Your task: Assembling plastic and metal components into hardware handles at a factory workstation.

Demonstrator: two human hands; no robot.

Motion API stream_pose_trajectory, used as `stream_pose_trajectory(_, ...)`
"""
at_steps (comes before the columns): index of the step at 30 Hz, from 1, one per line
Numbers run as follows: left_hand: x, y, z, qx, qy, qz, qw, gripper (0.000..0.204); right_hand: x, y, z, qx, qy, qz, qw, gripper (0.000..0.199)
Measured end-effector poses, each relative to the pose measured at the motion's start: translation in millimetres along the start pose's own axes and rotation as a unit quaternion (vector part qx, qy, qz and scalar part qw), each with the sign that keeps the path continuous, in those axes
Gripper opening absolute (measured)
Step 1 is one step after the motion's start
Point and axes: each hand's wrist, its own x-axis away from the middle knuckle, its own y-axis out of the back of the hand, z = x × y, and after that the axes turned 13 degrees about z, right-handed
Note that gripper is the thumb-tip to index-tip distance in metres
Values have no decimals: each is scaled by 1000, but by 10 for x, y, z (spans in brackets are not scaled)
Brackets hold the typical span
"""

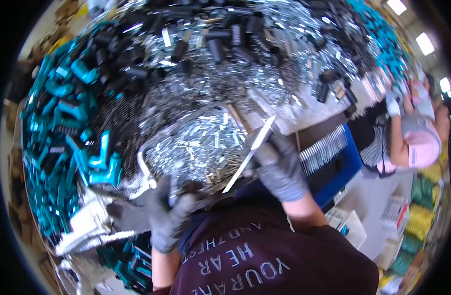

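Observation:
My right hand [279,167], in a grey glove, is closed on a long, thin, pale metal strip [250,153] that slants up to the right in front of my body. To its left is my left hand [170,216], also gloved, with its fingers bent and blurred. A small shiny piece shows between its thumb and fingers, too smeared to name. Just beyond both hands, a tray with a pale rim [144,164] holds a heap of small silver metal pieces [196,142].
Teal angled plastic handles [105,169] pile up on the left. Black cylindrical pieces [216,49] and loose metal parts cover the far table. A blue bin [352,155] with a row of metal strips [324,150] stands right. A co-worker in a pink cap [424,147] is at far right.

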Motion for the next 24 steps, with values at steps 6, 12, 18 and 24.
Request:
stream_pose_trajectory(6, 36, 196, 93, -112, -14, -5, 994, 24, -117, -581, -438, 18, -38, 164, 986, 34)
stream_pose_trajectory(12, 118, 406, 53, -116, 4, -30, 993, 20, -241, -761, -443, -42, -47, 165, 984, 52)
stream_pose_trajectory(18, 89, 474, 99, -72, 6, -2, 997, 19, -264, -751, -285, 36, -25, 159, 986, 37)
stream_pose_trajectory(24, 246, 780, 28, 22, 81, 35, 996, 22, -477, -341, -43, 136, 90, -61, 985, 31)
